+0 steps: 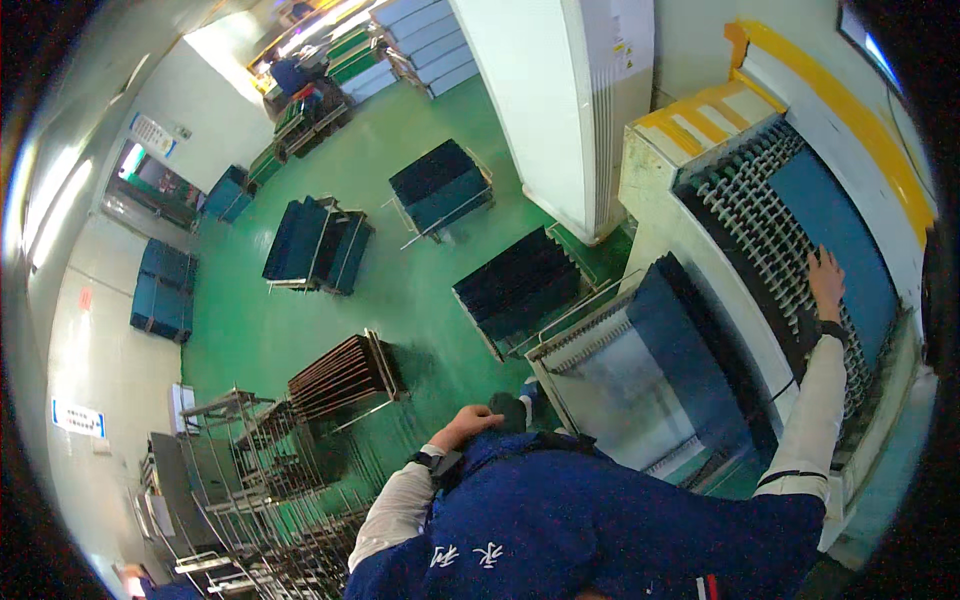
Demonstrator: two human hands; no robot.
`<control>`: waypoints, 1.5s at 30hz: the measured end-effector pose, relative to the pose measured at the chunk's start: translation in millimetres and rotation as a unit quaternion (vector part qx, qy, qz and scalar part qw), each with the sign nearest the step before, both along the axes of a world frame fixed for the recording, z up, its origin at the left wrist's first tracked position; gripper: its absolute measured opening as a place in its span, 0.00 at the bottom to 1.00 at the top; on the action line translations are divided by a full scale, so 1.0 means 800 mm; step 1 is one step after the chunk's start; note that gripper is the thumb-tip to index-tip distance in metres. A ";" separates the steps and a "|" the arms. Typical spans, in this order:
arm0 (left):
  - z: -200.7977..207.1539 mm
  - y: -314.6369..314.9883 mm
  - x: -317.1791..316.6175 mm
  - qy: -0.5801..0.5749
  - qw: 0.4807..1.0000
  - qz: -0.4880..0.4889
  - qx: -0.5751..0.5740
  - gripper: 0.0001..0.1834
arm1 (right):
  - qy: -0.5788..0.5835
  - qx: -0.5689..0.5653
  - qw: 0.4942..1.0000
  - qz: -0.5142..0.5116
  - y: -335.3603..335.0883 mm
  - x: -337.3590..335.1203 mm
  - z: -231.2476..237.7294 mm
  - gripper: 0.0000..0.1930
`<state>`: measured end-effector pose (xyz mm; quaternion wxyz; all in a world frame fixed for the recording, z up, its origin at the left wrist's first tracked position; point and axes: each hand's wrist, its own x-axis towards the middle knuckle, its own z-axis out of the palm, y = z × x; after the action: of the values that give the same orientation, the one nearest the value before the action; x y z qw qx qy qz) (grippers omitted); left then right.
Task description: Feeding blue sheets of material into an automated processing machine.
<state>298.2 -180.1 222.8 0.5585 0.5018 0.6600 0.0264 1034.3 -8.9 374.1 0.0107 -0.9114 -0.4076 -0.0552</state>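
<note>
On the right, my right hand (826, 283) reaches over a roller conveyor (745, 205) with rows of small metal wheels. Its fingers are stretched out, touching the edge of a flat dark-blue panel (838, 215) that lies on the wheels. My left hand (468, 422) is held in front of my waist, fingers curled together; whatever may be inside them is hidden. Just below the conveyor's near side, a rack (610, 375) with toothed rails carries several dark-blue panels (685, 350) standing on edge, leaning to the right.
Racks packed with dark panels stand on the green floor (400, 290): one (525, 290) close ahead, others (440, 185) farther off. Metal wire racks (270, 470) crowd the lower left. A tall white cabinet (545, 110) rises beside the conveyor. Blue stacks (163, 290) line the left wall.
</note>
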 end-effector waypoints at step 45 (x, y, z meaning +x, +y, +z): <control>0.013 0.256 -0.023 0.309 0.924 0.052 0.221 0.58 | 0.207 0.178 0.929 0.251 -0.189 -0.364 -0.035 0.20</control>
<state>279.9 24.7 233.1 0.2000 0.5610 0.8021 0.0443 742.8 -160.2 346.1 0.2705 -0.7537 -0.5952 0.0677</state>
